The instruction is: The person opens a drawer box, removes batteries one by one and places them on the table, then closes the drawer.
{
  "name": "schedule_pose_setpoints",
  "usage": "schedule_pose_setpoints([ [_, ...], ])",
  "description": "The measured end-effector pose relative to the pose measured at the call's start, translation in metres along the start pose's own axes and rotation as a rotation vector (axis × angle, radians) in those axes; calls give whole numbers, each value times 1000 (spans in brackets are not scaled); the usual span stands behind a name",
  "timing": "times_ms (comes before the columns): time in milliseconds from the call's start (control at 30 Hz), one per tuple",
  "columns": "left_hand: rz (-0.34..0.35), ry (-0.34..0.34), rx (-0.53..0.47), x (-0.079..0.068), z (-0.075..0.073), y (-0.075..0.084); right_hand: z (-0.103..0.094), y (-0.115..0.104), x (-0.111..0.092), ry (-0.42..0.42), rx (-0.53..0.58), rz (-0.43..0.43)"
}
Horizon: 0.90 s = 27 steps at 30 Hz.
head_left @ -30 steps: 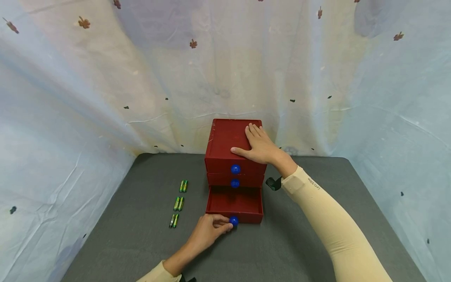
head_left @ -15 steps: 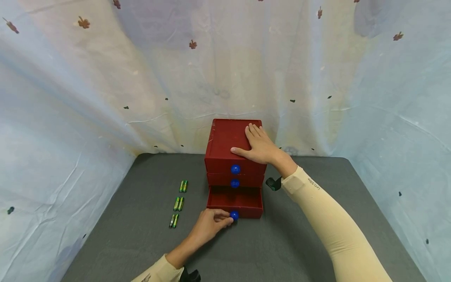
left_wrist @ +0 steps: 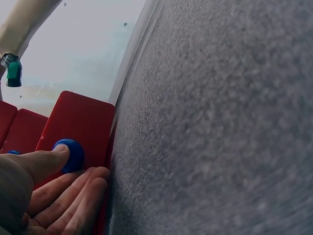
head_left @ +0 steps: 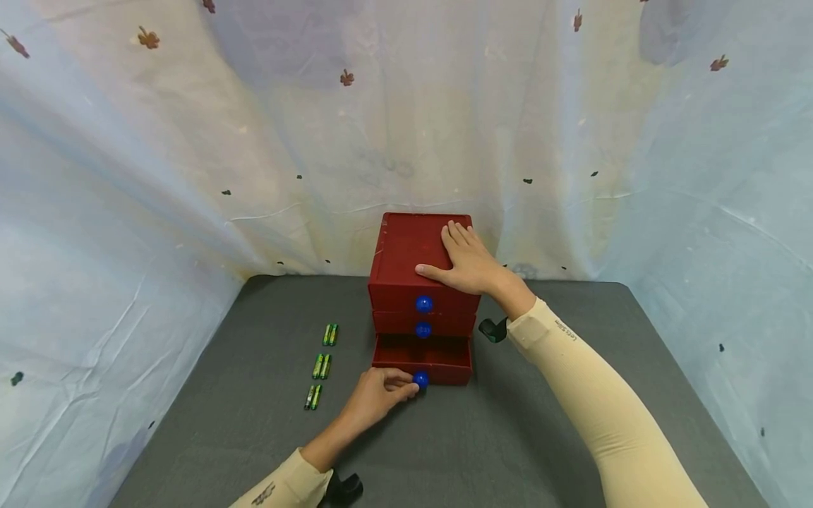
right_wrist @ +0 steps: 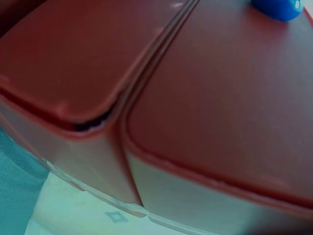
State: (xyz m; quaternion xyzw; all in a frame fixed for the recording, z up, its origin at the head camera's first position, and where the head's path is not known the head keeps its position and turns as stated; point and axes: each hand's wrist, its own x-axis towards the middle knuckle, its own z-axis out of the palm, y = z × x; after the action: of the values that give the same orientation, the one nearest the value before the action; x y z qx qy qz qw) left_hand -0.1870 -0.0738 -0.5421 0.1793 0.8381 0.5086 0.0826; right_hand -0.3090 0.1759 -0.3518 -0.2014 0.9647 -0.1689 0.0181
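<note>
A red drawer cabinet (head_left: pixel 406 248) stands at the back of the table, with round blue knobs on its drawer fronts. Its bottom drawer (head_left: pixel 452 374) is pulled partway out, and nothing shows inside. My left hand (head_left: pixel 373 397) pinches that drawer's knob (head_left: pixel 420 380) from the left side. In the left wrist view, the thumb lies on the blue knob (left_wrist: pixel 75 155) and the fingers extend beneath it. On the cabinet's top rests my right hand (head_left: pixel 468 264), flat with fingers spread. The right wrist view shows only red drawer fronts (right_wrist: pixel 220 98) and a knob close up.
Three pairs of green batteries lie in a column left of the cabinet: a far pair (head_left: pixel 330 334), a middle pair (head_left: pixel 321 366) and a near pair (head_left: pixel 312 397). A pale patterned curtain (head_left: pixel 419 127) hangs right behind the grey table (head_left: pixel 508 437).
The bottom drawer has slid inward toward the cabinet, with my left hand moving along on its knob. My right hand has stayed in place on top.
</note>
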Motion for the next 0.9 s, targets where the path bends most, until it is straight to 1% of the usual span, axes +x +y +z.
schedule_pose_setpoints([
  [100, 14, 3, -7, 4, -1, -2, 0, 0, 0, 1, 1, 0],
  [400, -2, 6, 4, 15, -3, -4, 0, 0, 1, 2, -3, -5],
  [633, 16, 25, 26, 24, -4, -7, 0, 0, 1, 2, -1, -2],
  [900, 10, 32, 16, 36, -6, -7, -1, -1, 0, -5, 6, 0],
])
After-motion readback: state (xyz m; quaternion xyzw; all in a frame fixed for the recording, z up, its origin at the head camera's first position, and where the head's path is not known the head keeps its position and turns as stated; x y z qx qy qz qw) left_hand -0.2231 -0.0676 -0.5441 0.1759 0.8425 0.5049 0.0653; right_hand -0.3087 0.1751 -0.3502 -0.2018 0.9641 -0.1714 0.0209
